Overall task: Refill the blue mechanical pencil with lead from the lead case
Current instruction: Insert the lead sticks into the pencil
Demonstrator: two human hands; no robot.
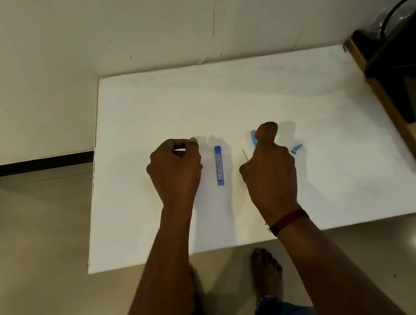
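The right hand's (pixel 268 164) grip curls tight round the blue mechanical pencil (pixel 253 137), a thin lead (pixel 245 154) jutting beside it. The left hand's (pixel 175 168) grip is curled, with nothing visible inside.

Dim, warm light from overhead. Two lamp reflections glare on the glossy floor (pixel 28 267); shadows on the table (pixel 219 95) are soft.

Home room: glossy tiled floor (pixel 24 241), bare feet (pixel 265 265).
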